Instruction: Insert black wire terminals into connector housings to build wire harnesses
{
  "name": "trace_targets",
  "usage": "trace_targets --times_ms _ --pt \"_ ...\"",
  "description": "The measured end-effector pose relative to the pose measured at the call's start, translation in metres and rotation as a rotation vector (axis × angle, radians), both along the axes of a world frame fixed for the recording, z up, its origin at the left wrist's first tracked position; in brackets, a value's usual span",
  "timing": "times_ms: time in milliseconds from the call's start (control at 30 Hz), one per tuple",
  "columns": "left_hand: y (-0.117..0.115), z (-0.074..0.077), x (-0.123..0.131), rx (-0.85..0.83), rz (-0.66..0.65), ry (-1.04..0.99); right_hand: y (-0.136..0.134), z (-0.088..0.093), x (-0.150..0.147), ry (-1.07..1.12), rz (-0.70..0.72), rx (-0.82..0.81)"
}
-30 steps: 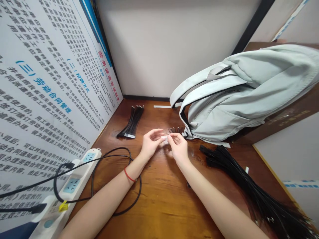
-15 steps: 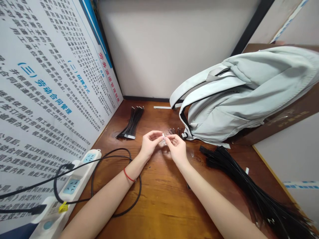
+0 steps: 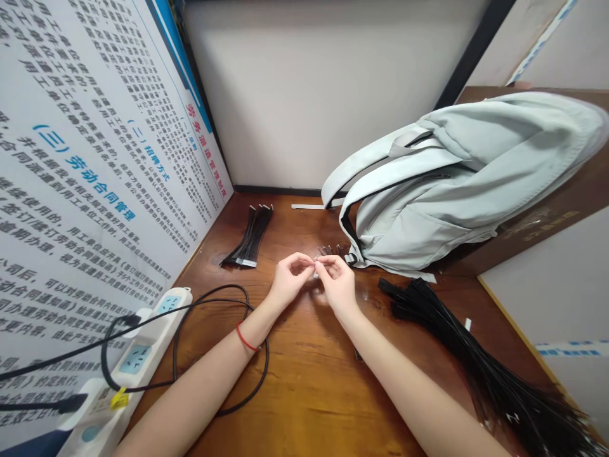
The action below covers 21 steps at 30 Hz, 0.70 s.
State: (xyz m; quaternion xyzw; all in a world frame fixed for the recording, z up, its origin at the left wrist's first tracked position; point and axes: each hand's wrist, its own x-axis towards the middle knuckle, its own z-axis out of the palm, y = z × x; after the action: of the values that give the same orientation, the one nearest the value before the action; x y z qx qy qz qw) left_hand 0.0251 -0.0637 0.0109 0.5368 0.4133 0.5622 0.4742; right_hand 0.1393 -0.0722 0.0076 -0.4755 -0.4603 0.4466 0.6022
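In the head view, the left hand [image 3: 288, 279] and the right hand [image 3: 337, 279] are meeting over the middle of the desk [image 3: 304, 381], thumbs and forefingers closing in a fine pinch on a small white piece [image 3: 316, 275]. The fingertips are mostly hiding it, so its shape and what each finger is bearing on cannot be told. Just beyond the right fingertips, some thin wire ends [image 3: 328, 250] are lying near the backpack [image 3: 442, 197].

Handling so small a piece well is probably calling for light, even pressure, with one hand steadying while the other is making small adjustments. Fingertips that are covering less of it would be giving a better sight of its edges; squeezing hard would be risking a slip. Working low over the desk would be making a dropped piece easier to find.

Farther off to the left, a bundle of short black cables [image 3: 252, 235] is lying apart from the hands, and a black cord [image 3: 267, 362] is looping beneath the left forearm. A long black cable bundle [image 3: 457, 343] is stretching along the right side, beyond the right forearm.
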Motion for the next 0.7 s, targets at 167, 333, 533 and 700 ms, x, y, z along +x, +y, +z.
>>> trace_targets --times_ms 167,333,533,700 --pt "0.0012 -0.0043 0.0000 -0.095 -0.018 -0.060 0.0002 -0.0006 -0.0005 0.007 -0.006 -0.022" --pt "0.0047 -0.0090 -0.0008 -0.146 -0.009 -0.125 0.0009 0.0006 0.0000 -0.008 -0.075 -0.004" --pt "0.0050 -0.0082 -0.0009 -0.209 -0.083 -0.127 0.0028 0.0001 0.0020 0.058 -0.140 -0.008" --pt "0.0070 -0.0073 -0.0020 -0.191 0.023 -0.195 0.0027 0.0004 0.0024 0.097 -0.119 -0.041"
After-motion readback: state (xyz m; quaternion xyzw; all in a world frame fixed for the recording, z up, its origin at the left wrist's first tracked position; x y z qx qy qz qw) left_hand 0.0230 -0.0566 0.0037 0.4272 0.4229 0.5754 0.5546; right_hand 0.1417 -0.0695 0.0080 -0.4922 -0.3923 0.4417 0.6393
